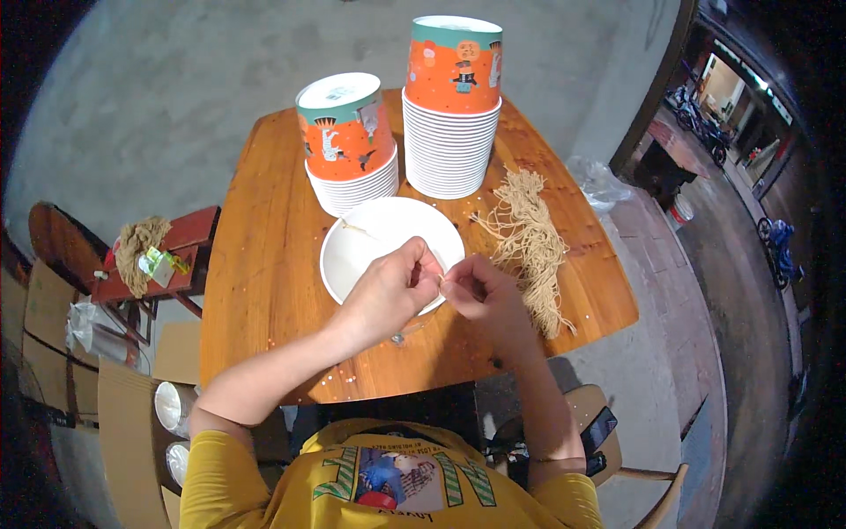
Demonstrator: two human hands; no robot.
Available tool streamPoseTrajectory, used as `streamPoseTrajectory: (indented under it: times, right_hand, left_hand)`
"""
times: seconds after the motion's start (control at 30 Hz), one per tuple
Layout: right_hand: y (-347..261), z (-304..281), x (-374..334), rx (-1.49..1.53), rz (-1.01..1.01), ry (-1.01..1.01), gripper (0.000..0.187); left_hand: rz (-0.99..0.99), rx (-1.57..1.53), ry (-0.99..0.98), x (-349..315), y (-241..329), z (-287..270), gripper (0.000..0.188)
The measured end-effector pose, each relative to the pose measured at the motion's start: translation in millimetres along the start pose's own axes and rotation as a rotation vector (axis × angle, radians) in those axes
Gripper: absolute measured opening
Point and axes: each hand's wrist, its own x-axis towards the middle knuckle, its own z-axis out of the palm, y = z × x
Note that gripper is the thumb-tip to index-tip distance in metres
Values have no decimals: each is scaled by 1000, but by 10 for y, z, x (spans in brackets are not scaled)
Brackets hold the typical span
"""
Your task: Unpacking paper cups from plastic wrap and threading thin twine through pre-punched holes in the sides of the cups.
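A white paper bucket (357,260) stands on the wooden table in front of me, its open top facing up. Tan string (354,228) shows at its far left rim. Over the near right rim, my left hand (388,286) and my right hand (486,295) meet with fingertips pinched together. A thin, pale strand of string shows between them; my fingers cover most of it. To the right of my right hand lies a loose bundle of tan strings (531,251).
Behind the bucket stand a shorter stack (351,145) and a taller stack (453,106) of upturned orange-and-white paper buckets. The wooden table (256,264) has small bits scattered near its front edge. A red bench (189,256) at left carries more string (139,256). A phone (599,429) lies on a chair at right.
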Motion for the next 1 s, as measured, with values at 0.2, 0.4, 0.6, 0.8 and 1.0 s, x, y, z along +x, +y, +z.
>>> streamPoseTrajectory:
  times: [0.2, 0.4, 0.6, 0.8, 1.0]
  right_hand:
    - [56, 86, -24, -77, -243, 194, 7]
    - [41, 104, -16, -154, -327, 293, 6]
    - [96, 111, -19, -153, -316, 323, 7]
    - [42, 104, -51, -167, -347, 319, 9]
    - [53, 108, -47, -157, -343, 320, 7]
  left_hand:
    - [84, -7, 48, 8, 27, 44, 15]
    - [89, -119, 8, 42, -36, 30, 23]
    - [86, -169, 4, 60, -38, 9, 23]
    - [83, -216, -20, 104, -70, -24, 24]
    - [43, -211, -56, 111, -55, -42, 26]
